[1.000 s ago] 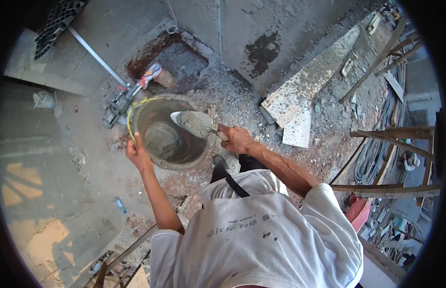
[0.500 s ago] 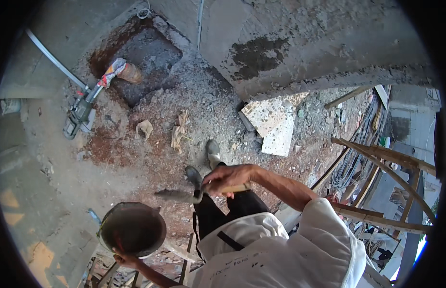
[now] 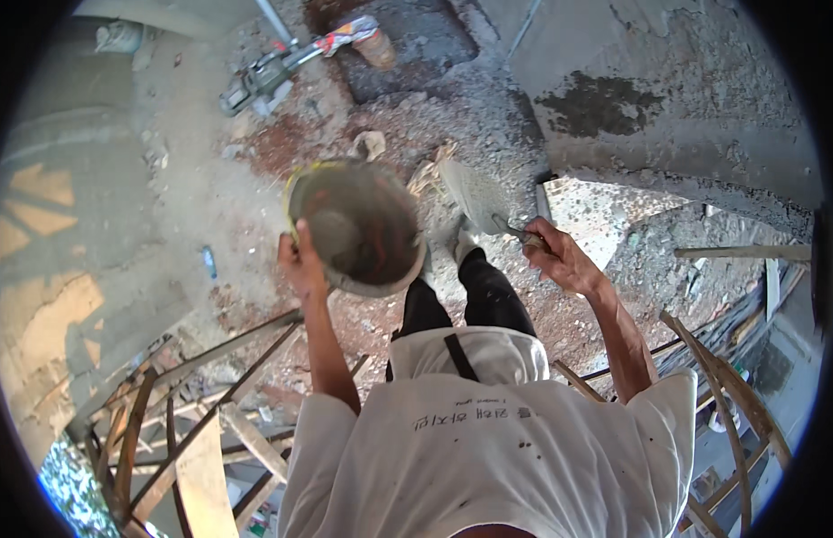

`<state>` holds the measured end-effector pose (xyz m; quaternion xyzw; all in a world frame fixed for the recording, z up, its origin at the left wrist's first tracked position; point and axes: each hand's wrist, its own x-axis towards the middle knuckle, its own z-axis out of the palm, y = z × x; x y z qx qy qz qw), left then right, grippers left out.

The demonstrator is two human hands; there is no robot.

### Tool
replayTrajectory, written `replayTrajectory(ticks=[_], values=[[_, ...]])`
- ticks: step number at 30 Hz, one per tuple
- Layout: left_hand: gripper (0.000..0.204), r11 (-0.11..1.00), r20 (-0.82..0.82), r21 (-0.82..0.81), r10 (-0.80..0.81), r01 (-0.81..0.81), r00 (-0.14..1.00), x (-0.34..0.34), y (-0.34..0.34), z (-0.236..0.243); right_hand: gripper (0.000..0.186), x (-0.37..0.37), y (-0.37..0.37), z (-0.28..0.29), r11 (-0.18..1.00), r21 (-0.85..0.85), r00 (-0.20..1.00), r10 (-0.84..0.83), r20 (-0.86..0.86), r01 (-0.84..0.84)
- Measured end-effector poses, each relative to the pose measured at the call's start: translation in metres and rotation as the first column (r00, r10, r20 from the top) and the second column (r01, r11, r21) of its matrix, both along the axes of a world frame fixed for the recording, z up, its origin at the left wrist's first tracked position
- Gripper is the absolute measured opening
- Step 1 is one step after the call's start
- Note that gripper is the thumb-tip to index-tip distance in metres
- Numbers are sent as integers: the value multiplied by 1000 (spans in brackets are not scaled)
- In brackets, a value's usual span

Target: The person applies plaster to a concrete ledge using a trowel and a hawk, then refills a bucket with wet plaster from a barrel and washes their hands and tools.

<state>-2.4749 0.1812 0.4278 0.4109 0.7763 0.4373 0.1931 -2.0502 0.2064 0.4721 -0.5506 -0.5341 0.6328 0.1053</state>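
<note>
A dark round bucket (image 3: 394, 220) hangs tilted in front of me, its inside smeared with grey residue. At its left rim, my left hand (image 3: 303, 264) is closed with the fingers round the edge. My right hand (image 3: 558, 258) grips the handle of a trowel, whose broad, mortar-grey blade (image 3: 475, 191) points up and left. The blade is apart from the bucket, just to its right. My shoes, partly hidden by the bucket, stand on rubble below.
A power tool (image 3: 271, 79) with a cloth-wrapped end lies beside a square pit (image 3: 416, 58). Pale speckled slabs (image 3: 582, 215) lean near a rough concrete ledge (image 3: 668, 166). Timber poles (image 3: 179, 448) crowd the lower left; more beams (image 3: 730, 386) stand at right.
The bucket has moved up and right in my left hand, to in front of my legs. My right hand has moved right, and the trowel now points upward with its blade face showing.
</note>
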Motion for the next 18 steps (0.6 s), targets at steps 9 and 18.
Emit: replayTrajectory(ticks=[9,18], values=[[41,861,254,282,-492,422,833,41,100,168,38,-165,53,97,352,646,695,18,719,-677],[46,685,78,365,-698,631,712,18,97,235,35,-167,19,127,89,772,764,-113,636,-629]])
